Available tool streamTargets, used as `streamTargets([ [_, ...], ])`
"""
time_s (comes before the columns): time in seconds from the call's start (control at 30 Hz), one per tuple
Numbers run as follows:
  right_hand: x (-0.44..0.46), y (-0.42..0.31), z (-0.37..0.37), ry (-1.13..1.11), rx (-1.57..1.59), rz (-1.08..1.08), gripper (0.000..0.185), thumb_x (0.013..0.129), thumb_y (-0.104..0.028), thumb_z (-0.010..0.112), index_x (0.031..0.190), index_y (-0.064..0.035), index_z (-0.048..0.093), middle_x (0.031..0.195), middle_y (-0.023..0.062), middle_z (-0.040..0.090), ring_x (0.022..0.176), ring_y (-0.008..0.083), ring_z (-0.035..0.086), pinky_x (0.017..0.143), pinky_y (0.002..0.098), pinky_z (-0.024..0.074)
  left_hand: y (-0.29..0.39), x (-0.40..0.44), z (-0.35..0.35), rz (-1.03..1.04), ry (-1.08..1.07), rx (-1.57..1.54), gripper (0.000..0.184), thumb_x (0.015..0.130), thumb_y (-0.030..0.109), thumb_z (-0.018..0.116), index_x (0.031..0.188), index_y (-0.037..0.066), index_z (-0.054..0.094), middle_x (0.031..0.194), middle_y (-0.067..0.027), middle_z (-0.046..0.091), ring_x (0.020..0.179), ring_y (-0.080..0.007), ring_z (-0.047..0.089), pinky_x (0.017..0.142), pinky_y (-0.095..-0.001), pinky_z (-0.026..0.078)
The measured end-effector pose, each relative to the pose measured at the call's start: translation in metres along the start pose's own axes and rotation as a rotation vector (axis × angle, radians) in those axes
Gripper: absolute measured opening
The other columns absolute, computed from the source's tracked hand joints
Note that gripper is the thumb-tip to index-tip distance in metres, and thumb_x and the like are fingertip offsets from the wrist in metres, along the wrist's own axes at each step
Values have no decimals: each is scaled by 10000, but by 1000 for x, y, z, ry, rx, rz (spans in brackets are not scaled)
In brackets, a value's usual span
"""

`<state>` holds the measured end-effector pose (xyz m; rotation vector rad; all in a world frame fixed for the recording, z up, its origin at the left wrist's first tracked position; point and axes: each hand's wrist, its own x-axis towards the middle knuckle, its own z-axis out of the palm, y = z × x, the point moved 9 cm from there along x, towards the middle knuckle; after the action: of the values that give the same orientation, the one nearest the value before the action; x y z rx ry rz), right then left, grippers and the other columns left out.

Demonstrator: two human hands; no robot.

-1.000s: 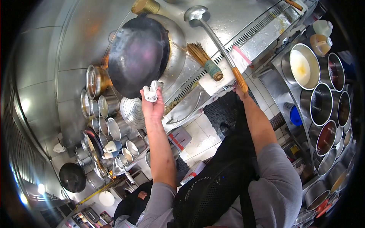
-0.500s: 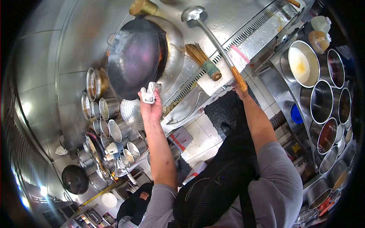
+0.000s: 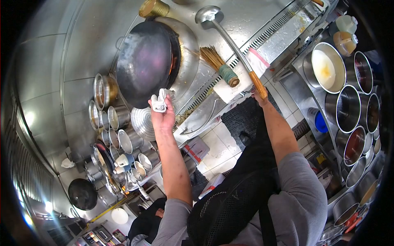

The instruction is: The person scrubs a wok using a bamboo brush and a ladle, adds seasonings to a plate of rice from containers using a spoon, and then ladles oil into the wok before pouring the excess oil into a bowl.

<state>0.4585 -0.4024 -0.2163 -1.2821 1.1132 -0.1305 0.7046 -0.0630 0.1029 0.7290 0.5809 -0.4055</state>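
A white cloth [image 3: 159, 102] is wrapped in my left hand [image 3: 164, 117], at the near rim of a large dark wok [image 3: 143, 61]. The wok is tilted over the burner, with orange flame showing at its right edge and smoke in front of it. My right hand [image 3: 259, 98] is by the counter's front edge, mostly hidden behind the wooden handle of a long ladle [image 3: 232, 45]; its fingers cannot be made out. A bamboo brush [image 3: 221, 67] lies left of the ladle, beside a folded white towel [image 3: 256, 60].
Metal pots [image 3: 105, 91] and a perforated strainer [image 3: 142, 123] stand left of my left arm. Several steel containers [image 3: 328, 67] fill the right shelf. A black mat [image 3: 246, 119] covers part of the floor. Another person's dark clothing [image 3: 145, 219] shows at the bottom.
The wok's right edge has tipped slightly left, showing more flame. My left hand and the cloth have shifted slightly left and down. My right hand has hardly moved.
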Motion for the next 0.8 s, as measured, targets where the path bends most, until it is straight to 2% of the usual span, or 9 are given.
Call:
streamTargets([
  [0.17,1,0,2,-52,8,-66,192,922,-33,636,1101,18,684,862,81,733,752,175,722,625,296,584,-1,-1,4,-33,-26,-21,102,984,179,670,1059,143,728,1132,-210,689,937,-384,679,717,-347,662],
  [0.23,4,5,4,-59,66,-5,215,932,-56,638,1131,15,676,896,73,723,767,173,706,659,298,577,1,-5,9,-19,-36,-18,104,979,170,675,1060,129,727,1122,-214,685,929,-380,676,719,-344,662],
  [0.3,1,11,4,-59,127,59,239,942,-80,640,1161,12,667,930,65,712,782,171,691,692,300,569,9,-6,9,43,-5,-40,139,971,164,682,1075,80,721,1124,-233,672,943,-382,672,719,-345,663],
  [0.33,-4,9,6,-100,294,41,266,951,-100,640,1196,5,652,963,57,694,811,166,666,737,298,549,13,-6,10,44,-45,-60,213,969,121,663,1143,1,690,1152,-263,641,970,-385,664,740,-353,666],
  [0.37,-9,7,9,-139,461,24,294,961,-121,640,1230,-2,637,996,48,676,841,161,640,781,296,530,18,-4,10,37,-40,-54,213,969,121,663,1143,1,690,1152,-263,641,970,-385,664,740,-353,666],
  [0.47,-11,14,14,-84,409,73,325,966,-115,636,1269,0,607,1025,40,646,876,149,590,824,290,498,27,-4,21,-14,-170,-80,324,955,48,616,1252,-81,614,1209,-286,579,1011,-385,642,790,-370,667],
  [0.57,-22,4,12,-62,497,-27,311,962,-99,628,1256,3,615,1014,43,649,860,142,591,802,288,498,27,-12,38,-183,-226,-177,359,952,58,621,1280,-85,587,1227,-284,553,1038,-387,622,816,-393,668],
  [0.73,-13,17,14,-43,479,9,266,921,-64,649,1176,10,645,944,25,652,787,133,584,748,273,481,31,-18,52,-266,-263,-246,432,948,69,617,1311,-136,503,1176,-273,567,1061,-383,619,847,-417,655],
  [0.8,-14,16,12,-30,489,-20,245,895,-33,655,1137,6,659,910,16,649,767,124,578,723,264,471,33,-17,49,-256,-205,-241,361,974,145,642,1262,-69,615,1189,-269,596,1033,-366,631,818,-375,658],
])
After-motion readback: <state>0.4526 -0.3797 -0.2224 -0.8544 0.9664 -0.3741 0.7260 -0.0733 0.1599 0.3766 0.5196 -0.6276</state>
